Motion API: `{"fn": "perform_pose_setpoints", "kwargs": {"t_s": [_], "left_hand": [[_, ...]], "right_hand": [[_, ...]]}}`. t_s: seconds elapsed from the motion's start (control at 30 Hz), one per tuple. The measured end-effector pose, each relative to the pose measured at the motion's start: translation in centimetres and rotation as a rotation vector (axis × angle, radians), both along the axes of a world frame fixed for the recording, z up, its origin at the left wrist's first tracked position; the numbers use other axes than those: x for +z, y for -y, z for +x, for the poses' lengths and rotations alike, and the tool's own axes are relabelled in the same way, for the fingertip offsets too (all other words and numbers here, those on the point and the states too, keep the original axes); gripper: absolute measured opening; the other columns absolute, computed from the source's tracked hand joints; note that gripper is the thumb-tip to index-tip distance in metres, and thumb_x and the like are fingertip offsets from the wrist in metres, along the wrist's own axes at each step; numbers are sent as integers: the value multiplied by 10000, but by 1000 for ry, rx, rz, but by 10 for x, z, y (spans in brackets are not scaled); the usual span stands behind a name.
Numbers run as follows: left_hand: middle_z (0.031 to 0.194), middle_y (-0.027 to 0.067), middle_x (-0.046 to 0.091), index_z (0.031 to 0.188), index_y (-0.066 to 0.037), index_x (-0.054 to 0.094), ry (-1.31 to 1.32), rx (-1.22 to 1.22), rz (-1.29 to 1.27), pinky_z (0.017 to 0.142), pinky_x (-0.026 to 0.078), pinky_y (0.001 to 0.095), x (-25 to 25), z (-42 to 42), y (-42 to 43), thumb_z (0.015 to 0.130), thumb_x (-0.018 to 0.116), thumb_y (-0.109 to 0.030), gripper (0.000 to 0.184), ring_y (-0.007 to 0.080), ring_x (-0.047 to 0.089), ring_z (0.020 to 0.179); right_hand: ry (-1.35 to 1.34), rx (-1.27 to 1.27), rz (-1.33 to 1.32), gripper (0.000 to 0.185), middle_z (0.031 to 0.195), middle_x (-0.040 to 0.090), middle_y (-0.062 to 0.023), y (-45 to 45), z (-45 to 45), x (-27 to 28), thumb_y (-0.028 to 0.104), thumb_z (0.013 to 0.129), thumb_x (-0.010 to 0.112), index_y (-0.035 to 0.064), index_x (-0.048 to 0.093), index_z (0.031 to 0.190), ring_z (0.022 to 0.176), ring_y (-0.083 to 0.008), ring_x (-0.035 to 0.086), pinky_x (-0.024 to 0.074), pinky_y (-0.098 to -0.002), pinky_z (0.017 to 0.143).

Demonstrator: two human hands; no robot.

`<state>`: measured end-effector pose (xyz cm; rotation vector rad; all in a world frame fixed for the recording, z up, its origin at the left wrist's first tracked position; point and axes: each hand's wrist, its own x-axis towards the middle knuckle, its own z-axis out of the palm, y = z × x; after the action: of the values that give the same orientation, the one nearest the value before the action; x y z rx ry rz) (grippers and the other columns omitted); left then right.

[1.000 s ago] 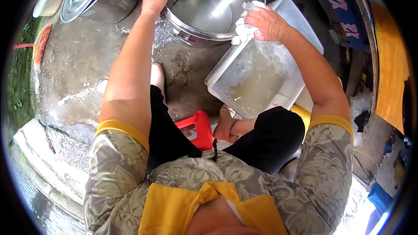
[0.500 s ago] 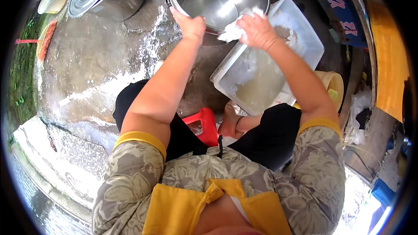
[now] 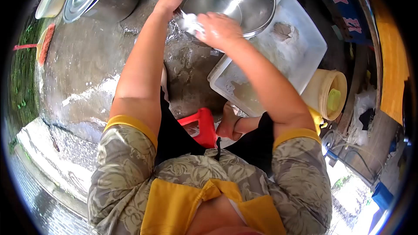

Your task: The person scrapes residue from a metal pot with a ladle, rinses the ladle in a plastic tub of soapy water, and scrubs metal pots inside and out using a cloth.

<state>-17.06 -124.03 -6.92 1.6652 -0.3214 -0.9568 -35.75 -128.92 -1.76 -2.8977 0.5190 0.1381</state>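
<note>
A large stainless steel pot (image 3: 259, 5) is tilted with its open mouth toward me, at the top middle of the head view. My left hand (image 3: 169, 2) grips its left rim, thumb or a finger pointing up along the edge. My right hand (image 3: 220, 30), slightly blurred, presses a wet white cloth (image 3: 190, 23) against the near-left outside of the pot, close below my left hand. Right of the pot lies a translucent plastic tub (image 3: 314, 39) holding cloudy water, suds and a brownish piece I cannot make out.
A lidded metal pot (image 3: 118, 1) stands upper left, near plastic containers (image 3: 51, 3) and a red-edged brush-like tool (image 3: 46, 43). A red plastic stool (image 3: 204, 126) is between my legs. At right are a cream bucket (image 3: 323, 91) and a blue panel (image 3: 335, 8). The concrete floor (image 3: 87, 56) is wet.
My right hand and the cloth have moved left along the pot's near side. My left hand has shifted up and left; the pot appears turned and slightly shifted right.
</note>
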Motion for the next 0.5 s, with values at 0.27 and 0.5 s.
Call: {"fn": "perform_pose_setpoints", "kwargs": {"t_s": [0.27, 0.5], "left_hand": [[1207, 144, 545, 1403, -185, 294, -66, 49, -392, 858, 468, 355, -6, -12, 4, 647, 405, 129, 826, 290, 530, 1100], [1191, 175, 570, 1453, -175, 206, 294, 82, -36, 855, 459, 319, -16, -5, 4, 676, 431, 75, 847, 245, 558, 1062]], "right_hand": [[7, 532, -254, 315, 976, 555, -11, 119, -86, -1, 345, 710, 656, 182, 589, 971, 959, -235, 553, 449, -395, 793], [-87, 257, -184, 298, 917, 582, -57, 45, -43, -2, 337, 750, 609, 139, 574, 970, 877, -268, 588, 470, -408, 783]]}}
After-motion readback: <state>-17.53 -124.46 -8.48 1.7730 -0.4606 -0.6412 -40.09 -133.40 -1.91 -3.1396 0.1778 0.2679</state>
